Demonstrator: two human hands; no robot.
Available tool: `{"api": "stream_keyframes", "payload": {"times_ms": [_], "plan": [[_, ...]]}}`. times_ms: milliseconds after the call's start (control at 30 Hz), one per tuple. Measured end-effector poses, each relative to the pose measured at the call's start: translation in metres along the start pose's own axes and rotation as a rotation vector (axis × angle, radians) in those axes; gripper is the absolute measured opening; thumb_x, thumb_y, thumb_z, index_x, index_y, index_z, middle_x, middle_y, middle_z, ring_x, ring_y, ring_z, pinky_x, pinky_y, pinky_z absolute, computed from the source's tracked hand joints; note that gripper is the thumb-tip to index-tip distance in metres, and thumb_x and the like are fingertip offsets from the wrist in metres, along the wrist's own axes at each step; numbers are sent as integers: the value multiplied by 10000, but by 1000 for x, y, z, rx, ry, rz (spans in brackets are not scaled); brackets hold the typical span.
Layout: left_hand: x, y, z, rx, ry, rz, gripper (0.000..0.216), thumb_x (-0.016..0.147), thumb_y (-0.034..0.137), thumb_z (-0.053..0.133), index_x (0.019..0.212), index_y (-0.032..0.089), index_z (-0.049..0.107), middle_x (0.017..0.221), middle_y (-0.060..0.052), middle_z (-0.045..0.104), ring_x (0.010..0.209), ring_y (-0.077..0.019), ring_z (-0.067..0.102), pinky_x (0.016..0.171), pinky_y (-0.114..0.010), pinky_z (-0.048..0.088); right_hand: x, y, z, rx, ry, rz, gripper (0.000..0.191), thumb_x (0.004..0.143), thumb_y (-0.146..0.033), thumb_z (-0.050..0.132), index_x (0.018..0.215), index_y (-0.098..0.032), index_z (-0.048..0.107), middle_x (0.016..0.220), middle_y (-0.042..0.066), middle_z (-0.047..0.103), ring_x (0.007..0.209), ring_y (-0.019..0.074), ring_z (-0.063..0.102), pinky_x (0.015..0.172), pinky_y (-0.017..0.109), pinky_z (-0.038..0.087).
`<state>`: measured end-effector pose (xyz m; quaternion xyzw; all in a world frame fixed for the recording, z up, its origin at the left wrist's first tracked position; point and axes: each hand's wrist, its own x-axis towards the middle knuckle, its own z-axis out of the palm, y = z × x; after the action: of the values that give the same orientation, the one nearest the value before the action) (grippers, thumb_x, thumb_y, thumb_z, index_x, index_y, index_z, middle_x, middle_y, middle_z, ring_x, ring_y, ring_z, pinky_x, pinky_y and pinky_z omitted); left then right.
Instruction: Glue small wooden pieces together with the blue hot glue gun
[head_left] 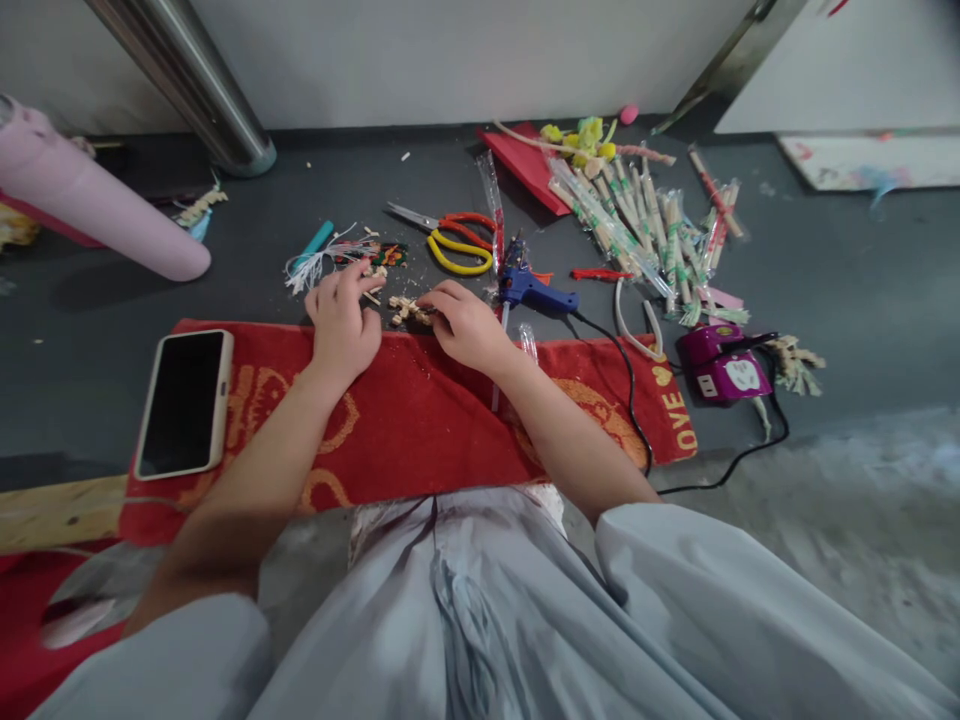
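My left hand [341,320] rests at the red towel's [420,430] far edge, thumb apart from its fingers. The fingertips touch small beige scraps [377,273] beside a dark patterned strip [394,254]. My right hand [472,330] is closed at the end of a small knotted beige piece [407,310], apparently straw or cord; its fingertips are partly hidden. White threads [322,268] and a teal stick [313,243] lie beyond my left hand. Scissors [457,240] with red and yellow handles and a blue glue gun [536,292] lie past my right hand.
A phone [185,403] lies on the towel's left end. A pink bottle [112,200] and a metal post [195,90] stand at left. Bundled wrapped sticks [637,220] cover the back right. A purple power block [724,363] sits at right, with a black cable [630,375] crossing the towel.
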<state>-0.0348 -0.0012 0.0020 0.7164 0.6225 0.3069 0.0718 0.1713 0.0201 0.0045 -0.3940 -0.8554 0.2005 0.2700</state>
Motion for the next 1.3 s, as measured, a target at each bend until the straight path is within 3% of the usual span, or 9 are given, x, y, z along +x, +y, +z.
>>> {"api": "stream_keyframes", "payload": {"times_ms": [233, 433, 600, 733, 967, 1200, 1300], "plan": [[10, 6, -2, 125, -54, -96, 704, 779, 124, 469, 1477, 190, 402, 1474, -94, 595, 1438, -320, 391, 1186, -558, 237, 0, 1, 2, 2, -3, -5, 378, 877, -44, 427, 1159, -94, 674, 1152, 163, 655, 1087, 257, 626, 996, 379, 515], [11, 8, -3, 84, -56, -96, 718, 779, 163, 481, 1489, 213, 389, 1379, -80, 662, 1408, -319, 420, 1203, -534, 226, -1, 0, 1, 7, -8, 9, 390, 878, -43, 421, 1167, -83, 680, 1161, 165, 655, 1080, 264, 633, 979, 383, 525], [12, 7, -1, 92, -82, -90, 782, 756, 184, 491, 1523, 187, 343, 1535, -88, 536, 1454, -318, 363, 1214, -522, 206, 0, -1, 1, 3, -15, 13, 393, 876, -39, 422, 1172, -74, 679, 1155, 170, 655, 1086, 271, 630, 988, 390, 518], [13, 6, 1, 95, -135, -54, 775, 764, 200, 487, 1527, 187, 348, 1506, -93, 566, 1455, -320, 363, 1213, -541, 192, 1, 0, 1, 5, -18, 10, 397, 868, -32, 423, 1168, -67, 680, 1150, 170, 657, 1085, 268, 632, 994, 385, 516], [14, 5, -4, 109, -13, -152, 769, 783, 214, 502, 1534, 211, 341, 1550, -87, 518, 1484, -312, 329, 1212, -532, 188, 0, 2, 3, 7, 1, -2, 381, 871, -48, 425, 1151, -95, 680, 1145, 159, 662, 1087, 264, 633, 992, 394, 523], [12, 6, -5, 93, -82, -155, 745, 809, 223, 511, 1535, 220, 345, 1443, -96, 621, 1472, -327, 356, 1216, -572, 149, 0, 1, 2, -1, -9, 2, 391, 875, -43, 422, 1164, -92, 680, 1140, 155, 657, 1080, 258, 635, 982, 382, 526], [12, 5, -10, 83, -38, -190, 751, 821, 239, 506, 1549, 260, 321, 1491, -56, 583, 1485, -306, 349, 1233, -536, 162, 0, 1, 3, -4, -16, -1, 390, 878, -43, 424, 1171, -82, 678, 1153, 162, 655, 1082, 262, 634, 986, 385, 524]]}}
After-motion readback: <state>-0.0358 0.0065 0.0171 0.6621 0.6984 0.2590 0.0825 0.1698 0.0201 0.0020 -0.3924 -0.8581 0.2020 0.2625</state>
